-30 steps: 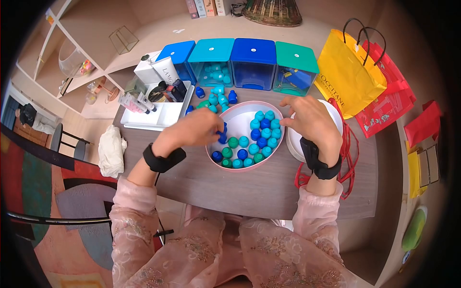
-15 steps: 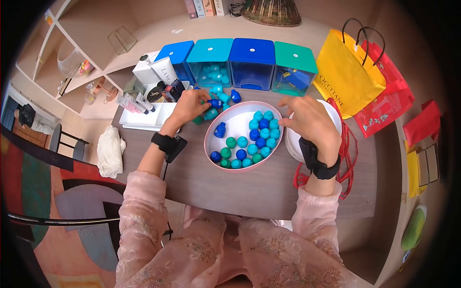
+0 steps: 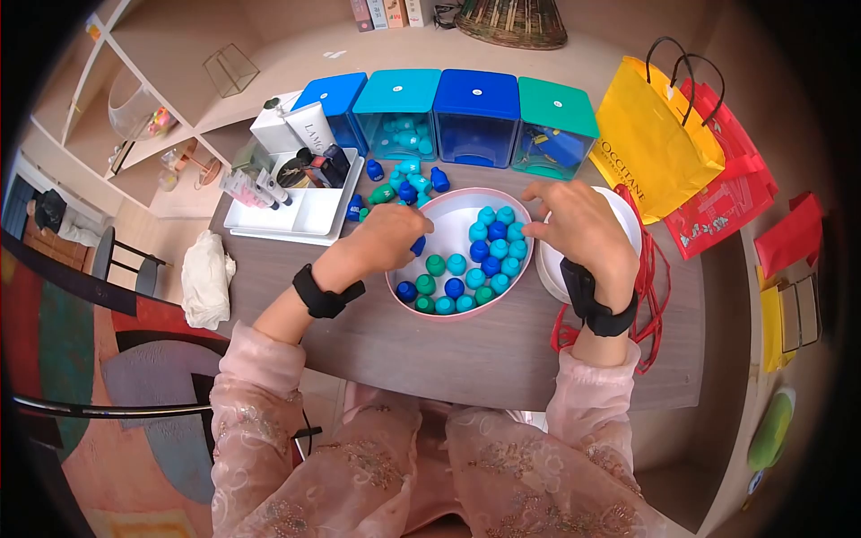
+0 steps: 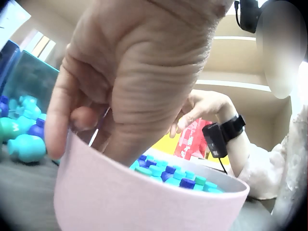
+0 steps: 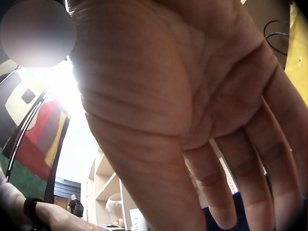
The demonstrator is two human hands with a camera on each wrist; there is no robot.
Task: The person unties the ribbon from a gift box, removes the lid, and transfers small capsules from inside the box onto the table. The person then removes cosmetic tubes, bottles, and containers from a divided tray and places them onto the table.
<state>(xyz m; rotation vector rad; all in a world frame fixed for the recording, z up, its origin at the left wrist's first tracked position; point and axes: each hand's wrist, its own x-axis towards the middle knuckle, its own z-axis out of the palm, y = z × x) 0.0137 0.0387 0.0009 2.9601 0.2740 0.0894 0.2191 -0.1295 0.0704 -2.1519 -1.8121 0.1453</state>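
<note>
My left hand (image 3: pixel 387 236) reaches over the left rim of a pink oval bowl (image 3: pixel 392 285), thumb and fingers closing on a small dark blue bottle (image 3: pixel 418 245) inside. In the left wrist view its thumb side dips into the bowl, and the fingertips are partly hidden. Small turquoise bottles (image 3: pixel 485 215), with blue and green ones (image 3: pixel 435 264), stand along the bowl's right and front. My right hand (image 3: pixel 583 224) hovers at the right rim with fingers spread and nothing between them. Beyond the left hand lies a loose pile of similar bottles (image 3: pixel 408 170).
Several lidded boxes (image 3: pixel 478 85) line the back; the turquoise-lidded box (image 3: pixel 395 85) holds turquoise bottles. A white cosmetics tray (image 3: pixel 314 211) sits left. Right are a white round lid (image 3: pixel 549 269), red cords (image 3: pixel 659 296), a yellow paper bag (image 3: pixel 650 134) and red bags (image 3: pixel 735 202).
My left hand went from the bowl to the pile with a dark blue bottle, left it there, and came back to the bowl's left side. The right hand stayed put.
</note>
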